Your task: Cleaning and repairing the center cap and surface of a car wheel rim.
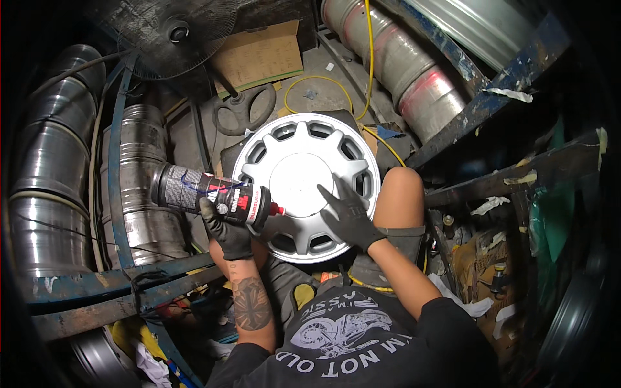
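Observation:
A silver alloy wheel (pixel 301 165) with a round centre and openings around its rim lies face up between my knees. My left hand (pixel 228 231), in a dark glove, grips a black squeeze bottle (pixel 210 193). The bottle is tipped nearly sideways, and its red nozzle (pixel 277 209) points right over the wheel's left side. On the wheel's right side is my right hand (pixel 354 221), gloved too, with its fingers spread and nothing in them. Its fingertips are at the edge of the wheel's centre and seem to touch it.
Metal wheel barrels (pixel 55 155) are stacked at the left behind a blue frame (pixel 119 168), with more barrels (pixel 394 61) at the far right. A fan (pixel 174 32) and its base (pixel 249 111) stand beyond the wheel. A yellow hose (pixel 371 58) crosses the floor.

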The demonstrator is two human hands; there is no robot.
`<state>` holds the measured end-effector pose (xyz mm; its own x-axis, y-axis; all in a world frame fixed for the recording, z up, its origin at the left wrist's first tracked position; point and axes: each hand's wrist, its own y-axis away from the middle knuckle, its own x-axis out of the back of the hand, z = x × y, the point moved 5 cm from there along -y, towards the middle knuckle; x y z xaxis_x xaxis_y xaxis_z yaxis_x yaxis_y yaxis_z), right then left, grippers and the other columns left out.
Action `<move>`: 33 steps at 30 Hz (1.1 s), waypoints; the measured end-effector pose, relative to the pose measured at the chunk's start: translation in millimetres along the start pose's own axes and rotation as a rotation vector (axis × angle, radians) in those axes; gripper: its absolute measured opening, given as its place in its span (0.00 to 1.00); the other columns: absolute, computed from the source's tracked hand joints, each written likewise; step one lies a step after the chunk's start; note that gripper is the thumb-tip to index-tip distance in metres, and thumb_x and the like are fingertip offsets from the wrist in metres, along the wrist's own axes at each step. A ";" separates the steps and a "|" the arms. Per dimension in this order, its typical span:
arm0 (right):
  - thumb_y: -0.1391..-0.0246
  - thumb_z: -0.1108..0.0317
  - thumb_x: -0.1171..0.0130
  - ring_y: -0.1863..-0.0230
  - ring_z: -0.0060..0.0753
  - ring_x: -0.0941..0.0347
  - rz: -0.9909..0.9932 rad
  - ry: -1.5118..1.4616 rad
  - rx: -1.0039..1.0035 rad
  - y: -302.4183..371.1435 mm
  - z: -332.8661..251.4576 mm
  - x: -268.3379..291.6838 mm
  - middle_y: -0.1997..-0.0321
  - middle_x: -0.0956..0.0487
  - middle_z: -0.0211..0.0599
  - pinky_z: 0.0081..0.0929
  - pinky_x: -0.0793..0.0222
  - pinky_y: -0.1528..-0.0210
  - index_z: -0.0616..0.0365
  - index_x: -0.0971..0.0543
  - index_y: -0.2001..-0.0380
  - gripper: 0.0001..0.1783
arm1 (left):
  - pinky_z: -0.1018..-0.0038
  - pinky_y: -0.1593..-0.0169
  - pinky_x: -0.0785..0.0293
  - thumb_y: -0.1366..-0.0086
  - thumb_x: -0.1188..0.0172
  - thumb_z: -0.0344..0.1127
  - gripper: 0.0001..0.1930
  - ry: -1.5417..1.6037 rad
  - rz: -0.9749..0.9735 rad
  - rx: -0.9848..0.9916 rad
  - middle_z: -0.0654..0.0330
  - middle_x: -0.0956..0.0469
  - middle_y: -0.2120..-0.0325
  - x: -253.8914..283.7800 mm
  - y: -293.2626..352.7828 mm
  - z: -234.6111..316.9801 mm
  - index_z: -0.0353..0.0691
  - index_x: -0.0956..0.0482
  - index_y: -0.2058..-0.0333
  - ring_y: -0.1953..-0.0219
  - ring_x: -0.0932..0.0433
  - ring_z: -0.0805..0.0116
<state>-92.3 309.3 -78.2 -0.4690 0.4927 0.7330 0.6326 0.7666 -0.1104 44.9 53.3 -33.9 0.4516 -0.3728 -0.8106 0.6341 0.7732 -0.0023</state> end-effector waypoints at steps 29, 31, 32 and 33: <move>0.34 0.42 0.50 0.22 0.73 0.57 -0.014 0.431 -0.012 -16.3 26.5 -2.6 0.23 0.50 0.65 0.67 0.67 0.25 0.35 0.35 0.27 0.34 | 0.59 0.38 0.27 0.30 0.42 0.52 0.29 0.287 0.029 0.099 0.50 0.22 0.47 34.5 -0.7 15.4 0.36 0.29 0.40 0.45 0.23 0.56; 0.34 0.43 0.49 0.22 0.74 0.59 -0.225 0.373 0.166 -0.6 16.1 -16.5 0.22 0.51 0.65 0.67 0.68 0.25 0.34 0.35 0.27 0.34 | 0.59 0.37 0.28 0.30 0.42 0.52 0.30 0.296 0.014 0.103 0.51 0.23 0.46 28.7 2.5 16.3 0.36 0.30 0.39 0.45 0.23 0.56; 0.34 0.44 0.49 0.22 0.74 0.61 -0.274 0.343 0.169 3.6 16.2 -11.4 0.21 0.54 0.64 0.66 0.69 0.24 0.32 0.35 0.27 0.33 | 0.59 0.37 0.28 0.30 0.42 0.52 0.30 0.282 0.030 0.090 0.51 0.23 0.46 27.7 6.6 17.2 0.36 0.30 0.39 0.44 0.23 0.56; 0.34 0.44 0.49 0.22 0.74 0.61 -0.281 0.342 0.170 2.6 19.2 -10.3 0.21 0.54 0.64 0.66 0.69 0.24 0.32 0.35 0.27 0.33 | 0.59 0.36 0.29 0.30 0.42 0.52 0.30 0.269 0.047 0.077 0.51 0.23 0.45 29.0 10.1 18.2 0.36 0.30 0.39 0.44 0.24 0.56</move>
<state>-97.6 314.1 -98.9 -0.3597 0.1141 0.9261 0.3869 0.9214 0.0367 75.9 41.0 -46.7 0.3056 -0.1804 -0.9349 0.6671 0.7412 0.0750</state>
